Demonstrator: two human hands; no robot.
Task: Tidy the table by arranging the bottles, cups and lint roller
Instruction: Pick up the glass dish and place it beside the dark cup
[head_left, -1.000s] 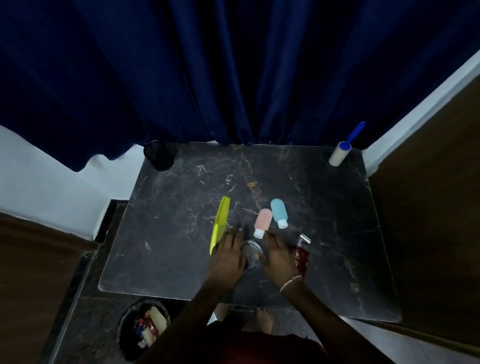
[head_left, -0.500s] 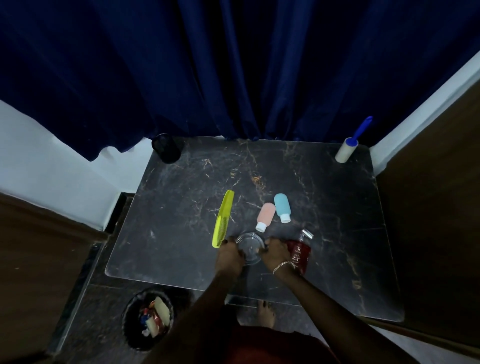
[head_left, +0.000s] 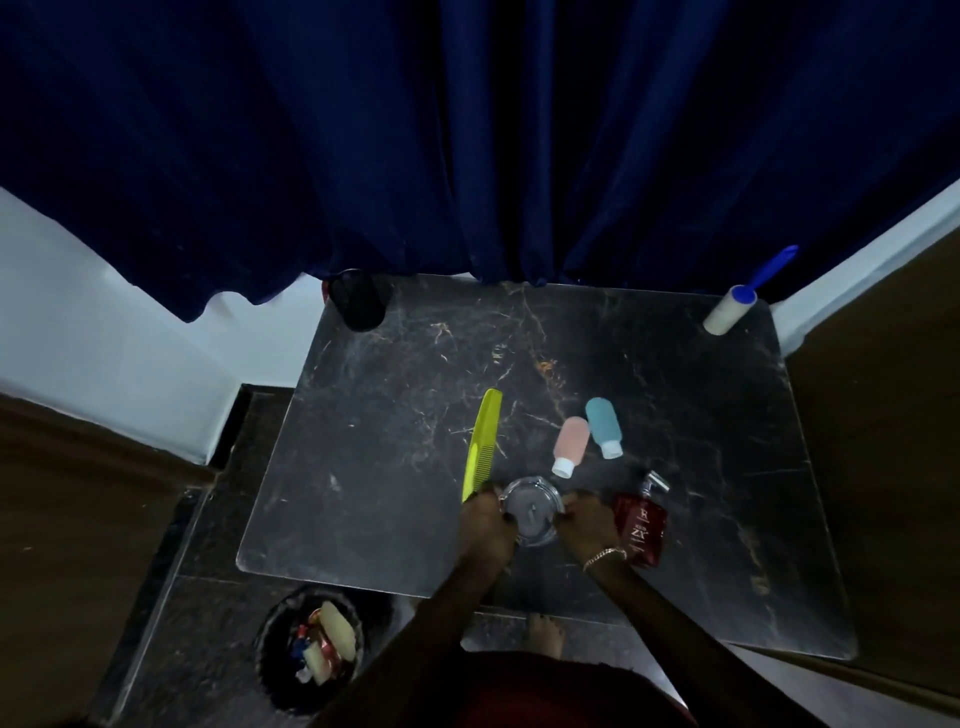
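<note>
Holding a clear glass dish (head_left: 531, 512) between them at the bench's (head_left: 363, 467) near edge, the left hand (head_left: 485, 525) and right hand (head_left: 587, 525) each grip one side. Beyond lie pink (head_left: 570, 446) and blue (head_left: 604, 427) bottles; the lint roller (head_left: 730, 310) stands far right.

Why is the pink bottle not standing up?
The pink bottle is tipped over: it lies flat on the table, white cap toward the person. Why, the pictures don't show.

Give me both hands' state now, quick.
Left hand: gripping the clear glass dish, left rim.
Right hand: gripping the same dish, right rim.
</note>
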